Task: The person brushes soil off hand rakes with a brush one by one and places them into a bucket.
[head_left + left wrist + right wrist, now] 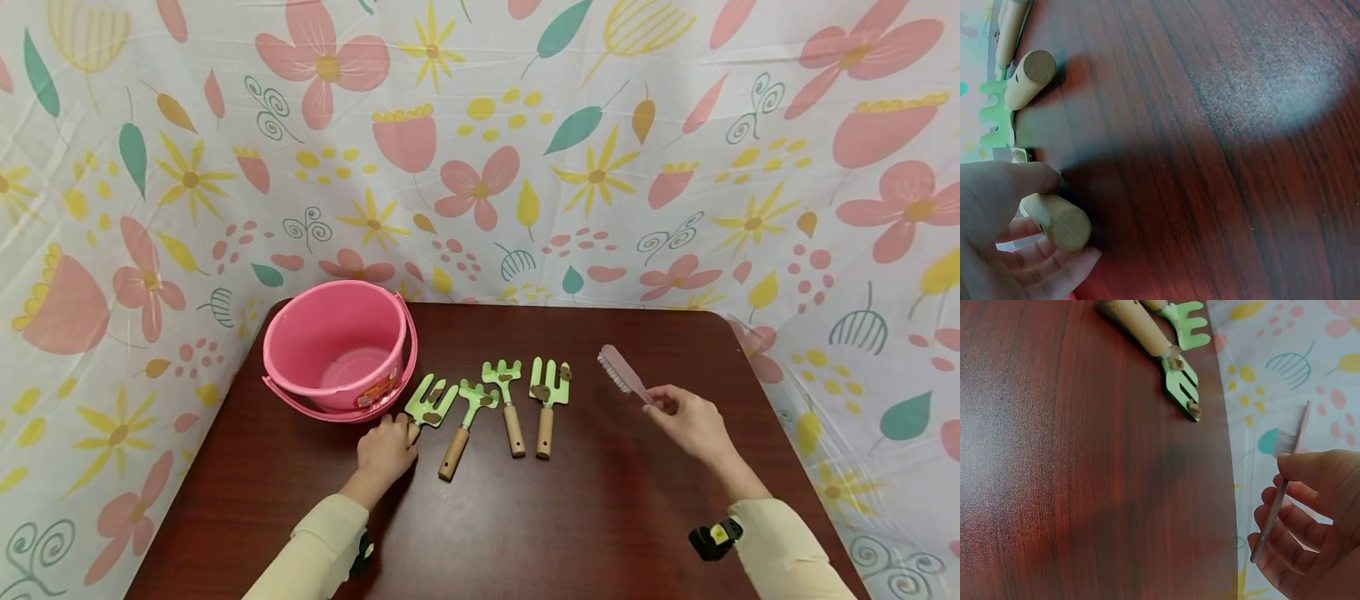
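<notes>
My right hand (693,425) holds a pink brush (627,372) with white bristles by its handle, raised at the right side. The right wrist view shows the thumb and fingers pinching the brush (1291,434). At the left, my left hand (385,457) grips the wooden handle of a green garden fork (431,402) beside the bucket. In the left wrist view the thumb and fingers lie around that handle (1063,225). Right of it are two small green rakes (453,454) (513,429) and a second garden fork (545,429). Brown clumps stick to their heads.
A pink bucket (337,333) with its handle down stands at the table's back left, touching or nearly touching the held fork. The dark wooden table (525,533) ends at a floral cloth (480,167) behind and at both sides.
</notes>
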Demonstrator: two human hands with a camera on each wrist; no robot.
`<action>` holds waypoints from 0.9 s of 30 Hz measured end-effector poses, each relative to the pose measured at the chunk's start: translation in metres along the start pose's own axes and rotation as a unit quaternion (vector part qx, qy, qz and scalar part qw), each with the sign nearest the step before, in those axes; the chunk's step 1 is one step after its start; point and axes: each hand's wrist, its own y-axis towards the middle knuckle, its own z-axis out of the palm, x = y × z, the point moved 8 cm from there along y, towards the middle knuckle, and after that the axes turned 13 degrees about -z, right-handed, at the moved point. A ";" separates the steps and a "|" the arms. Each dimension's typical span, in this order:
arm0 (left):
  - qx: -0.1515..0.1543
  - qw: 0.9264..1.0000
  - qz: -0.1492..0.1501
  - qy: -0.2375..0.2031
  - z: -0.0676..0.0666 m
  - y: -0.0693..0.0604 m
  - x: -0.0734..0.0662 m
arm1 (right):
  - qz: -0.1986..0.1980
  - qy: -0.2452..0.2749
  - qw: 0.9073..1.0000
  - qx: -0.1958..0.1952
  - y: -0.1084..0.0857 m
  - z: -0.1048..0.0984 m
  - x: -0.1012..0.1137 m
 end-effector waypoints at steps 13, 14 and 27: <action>-0.015 1.000 0.001 0.004 -0.006 0.002 0.000 | -0.013 0.004 1.000 -0.006 -0.001 -0.001 0.005; -0.016 1.000 0.002 0.004 -0.006 0.002 0.000 | -0.014 0.003 1.000 -0.008 -0.001 -0.002 0.006; -0.037 0.999 0.001 0.008 -0.007 0.001 0.005 | -0.018 -0.002 0.999 -0.027 0.001 -0.005 0.013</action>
